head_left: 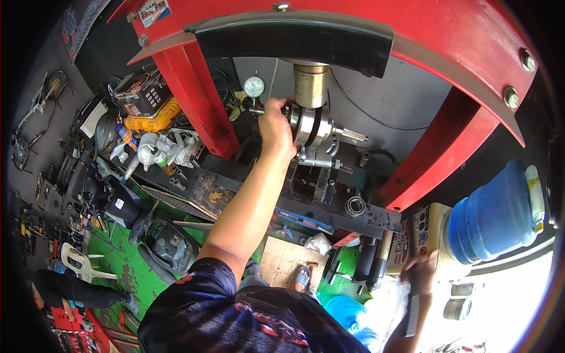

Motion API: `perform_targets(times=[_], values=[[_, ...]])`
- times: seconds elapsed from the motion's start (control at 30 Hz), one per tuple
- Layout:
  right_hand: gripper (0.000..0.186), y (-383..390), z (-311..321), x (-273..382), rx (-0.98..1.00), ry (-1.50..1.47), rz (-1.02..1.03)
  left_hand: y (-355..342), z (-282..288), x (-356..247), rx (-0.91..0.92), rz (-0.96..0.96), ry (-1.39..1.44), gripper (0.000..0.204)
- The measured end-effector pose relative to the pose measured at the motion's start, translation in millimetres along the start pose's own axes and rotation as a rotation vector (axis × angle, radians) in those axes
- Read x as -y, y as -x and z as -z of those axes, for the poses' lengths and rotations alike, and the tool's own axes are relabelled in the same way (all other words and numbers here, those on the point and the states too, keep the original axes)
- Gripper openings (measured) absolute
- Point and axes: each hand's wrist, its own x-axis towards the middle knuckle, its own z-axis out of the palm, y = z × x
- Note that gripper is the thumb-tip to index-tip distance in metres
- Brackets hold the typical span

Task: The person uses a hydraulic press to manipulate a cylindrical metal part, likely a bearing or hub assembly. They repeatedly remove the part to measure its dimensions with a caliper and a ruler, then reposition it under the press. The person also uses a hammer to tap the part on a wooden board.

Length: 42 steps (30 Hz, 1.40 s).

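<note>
Left hand: the left hand [276,125] curls around the left side of the crankshaft [321,126]; the thumb lies near the top, but the fingers behind are hidden, so how firmly they press I cannot tell.
Right hand: the right hand [421,273] is low, past the right end of the press bed [379,219], well apart from the crankshaft; it is blurred, and I cannot tell if it pinches something.
Crankshaft: it is above the middle of the press bed, under the ram [311,85]. Its long axis runs from left to right, with the splined right end a little lower in the view.
Direction: from the left hand, which is nearer, the crankshaft lies just to the right, touching; from the right hand it lies up and to the left.
Ram: this brass-coloured cylinder points down to the upper rim of the crankshaft; whether they touch, I cannot tell.
Gauge: a round white gauge [253,87] stands to the left of the left hand, near the shaft's left end.
Press bed: a metal ring [355,206] lies near its right end.
Farther out: a yellow case [154,120] is beyond the left red leg [194,97], a blue bottle [491,217] beyond the right one.
</note>
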Motion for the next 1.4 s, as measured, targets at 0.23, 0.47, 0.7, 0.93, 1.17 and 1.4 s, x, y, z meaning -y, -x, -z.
perform_targets(times=[0.23,0.47,0.7,0.93,1.17,1.4], values=[[0.073,-23.7,-62.5,104.4,-0.104,-0.092,0.380,-3.2,4.9,0.8,-0.004,0.005,-0.013,0.027],[0.084,9.1,7.3,-100.8,-0.308,0.069,-0.281,-2.3,1.8,0.5,0.006,0.028,-0.016,0.030],[0.086,-7.8,-16.2,40.0,0.067,-0.029,0.187,-7.8,7.9,2.7,0.005,0.032,-0.035,0.032],[0.068,-27.4,-38.7,78.5,0.005,-0.087,0.341,-10.0,12.1,2.3,0.029,0.036,-0.024,0.031],[0.074,5.8,-1.1,-109.8,-0.268,0.034,-0.279,-11.8,9.6,4.9,0.049,0.053,-0.016,0.030],[0.087,-13.8,-12.7,47.5,0.084,-0.082,0.213,-17.0,14.7,7.0,0.065,0.044,-0.019,0.029]])
